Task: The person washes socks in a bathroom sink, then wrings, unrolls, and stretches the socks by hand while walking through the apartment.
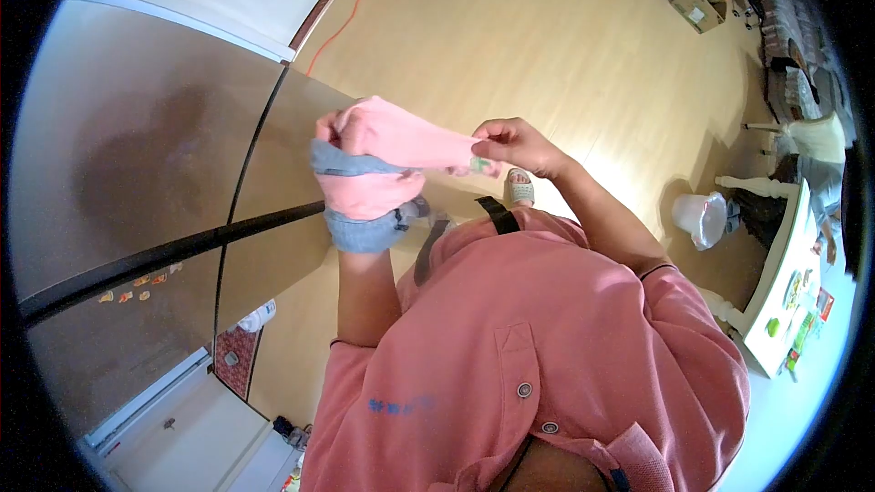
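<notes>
A pink cloth (401, 132) is stretched between my two hands in front of my body. My left hand (342, 130) is closed on its left end, its fingers partly covered. Around my left wrist and forearm are bunched more pink and blue-grey fabric (360, 228). My right hand (515, 146) pinches the cloth's right end with thumb and forefinger, beside a small green mark (481, 165).
A glossy brown cabinet (155, 128) stands close on the left. An orange cord (351, 14) lies on the floor. At right are a white bin (700, 219), a white table (775, 310), a chair (816, 137) and a cardboard box (700, 5).
</notes>
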Tool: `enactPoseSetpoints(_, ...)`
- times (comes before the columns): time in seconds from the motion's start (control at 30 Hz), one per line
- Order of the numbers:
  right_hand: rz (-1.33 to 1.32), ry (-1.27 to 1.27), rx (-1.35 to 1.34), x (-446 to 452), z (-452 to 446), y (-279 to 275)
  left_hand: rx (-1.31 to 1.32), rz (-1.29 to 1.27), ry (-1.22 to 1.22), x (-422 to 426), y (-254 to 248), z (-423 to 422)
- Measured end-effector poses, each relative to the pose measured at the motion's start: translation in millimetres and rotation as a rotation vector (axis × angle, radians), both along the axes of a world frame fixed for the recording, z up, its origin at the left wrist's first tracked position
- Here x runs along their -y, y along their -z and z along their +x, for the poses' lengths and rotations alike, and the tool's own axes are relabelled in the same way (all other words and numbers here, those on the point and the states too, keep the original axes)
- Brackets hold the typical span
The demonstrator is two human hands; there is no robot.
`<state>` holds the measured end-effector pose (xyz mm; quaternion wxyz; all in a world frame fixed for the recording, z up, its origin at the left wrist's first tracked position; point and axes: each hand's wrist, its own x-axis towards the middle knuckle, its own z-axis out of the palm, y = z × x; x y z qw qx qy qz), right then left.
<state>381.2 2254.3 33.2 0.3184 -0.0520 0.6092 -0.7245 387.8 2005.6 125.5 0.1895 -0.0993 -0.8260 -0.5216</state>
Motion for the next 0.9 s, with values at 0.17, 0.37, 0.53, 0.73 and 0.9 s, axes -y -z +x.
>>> enactPoseSetpoints(0.17,-0.421,0.351,0.313,-15,-4,-15,0.382,0.636,-0.056,25,36,-11)
enactPoseSetpoints(0.37,-0.563,0.409,0.198,-35,-30,-36,0.516,1.038,-0.019,-8,41,-5)
enactPoseSetpoints(0.53,0.511,0.291,-0.112,-33,-27,-34,0.627,0.955,0.139,-14,46,-3)
enactPoseSetpoints(0.73,0.448,0.184,0.028,-21,-12,-86,0.634,0.441,0.056,-27,43,-8)
enactPoseSetpoints(0.9,-0.125,0.089,0.261,4,-2,-132,0.401,-0.24,0.282,-28,61,-5)
